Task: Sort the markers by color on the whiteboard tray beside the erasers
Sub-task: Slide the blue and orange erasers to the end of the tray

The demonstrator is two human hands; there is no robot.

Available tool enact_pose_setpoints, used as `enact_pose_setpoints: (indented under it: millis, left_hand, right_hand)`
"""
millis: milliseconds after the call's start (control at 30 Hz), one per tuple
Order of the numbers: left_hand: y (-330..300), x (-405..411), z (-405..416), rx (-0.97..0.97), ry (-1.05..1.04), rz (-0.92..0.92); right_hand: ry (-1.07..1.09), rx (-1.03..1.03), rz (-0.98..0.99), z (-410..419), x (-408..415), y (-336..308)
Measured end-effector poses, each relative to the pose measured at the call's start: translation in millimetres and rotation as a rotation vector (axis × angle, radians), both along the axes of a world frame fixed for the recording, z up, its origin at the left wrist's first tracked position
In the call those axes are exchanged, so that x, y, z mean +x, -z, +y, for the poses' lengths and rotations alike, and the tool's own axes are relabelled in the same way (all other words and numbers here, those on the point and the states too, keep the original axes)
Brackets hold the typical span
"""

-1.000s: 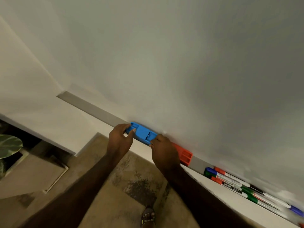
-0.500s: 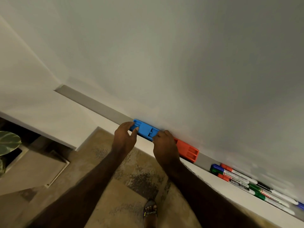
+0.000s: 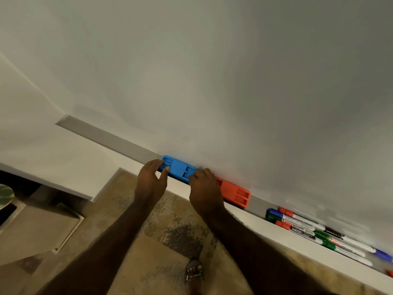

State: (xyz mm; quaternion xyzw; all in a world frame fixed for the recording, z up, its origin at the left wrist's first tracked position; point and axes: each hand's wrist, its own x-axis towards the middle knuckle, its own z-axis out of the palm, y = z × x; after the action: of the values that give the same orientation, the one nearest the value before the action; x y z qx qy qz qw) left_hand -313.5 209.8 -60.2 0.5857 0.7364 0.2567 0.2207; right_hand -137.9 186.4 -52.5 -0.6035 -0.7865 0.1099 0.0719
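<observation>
A blue eraser (image 3: 178,168) lies on the grey whiteboard tray (image 3: 110,138), end to end with an orange eraser (image 3: 236,193) on its right. My left hand (image 3: 151,179) pinches the blue eraser's left end between thumb and fingers. My right hand (image 3: 204,188) grips its right end with curled fingers, hiding where the two erasers meet. Further right on the tray is a mixed pile of markers (image 3: 308,227) with blue, green, red and black caps. Neither hand touches them.
The whiteboard (image 3: 234,81) rises directly behind the tray. A white ledge (image 3: 297,243) runs along the tray's front. Bare tray stretches left of the blue eraser. Below are a mottled floor, my sandalled foot (image 3: 194,271) and a plant leaf (image 3: 5,196) at far left.
Both hands stay on the blue eraser, which seems to have slid slightly right along the tray. More of the orange eraser shows beside my right hand. My head has shifted a little.
</observation>
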Motion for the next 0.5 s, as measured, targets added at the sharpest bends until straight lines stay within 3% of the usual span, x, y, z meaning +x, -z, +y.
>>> enact_pose_setpoints:
  millis: [133, 267, 367, 500]
  left_hand:
    - [-8.6, 7.2, -9.2, 0.088, 0.013, 0.076]
    - [-14.8, 32.8, -27.3, 0.215, 0.24, 0.101]
    - [-16.5, 58.3, -40.5, 0.184, 0.358, 0.059]
    - [-23.4, 94.4, -54.0, 0.024, 0.344, -0.084]
  right_hand:
    - [0.064, 0.032, 0.06, -11.4, 18.4, -9.9]
    - [0.303, 0.183, 0.274, -49.9, 58.0, -26.5]
    - [0.507, 0.12, 0.4, -74.6, 88.7, -22.9]
    - [0.65, 0.11, 0.445, -92.1, 121.2, -14.4]
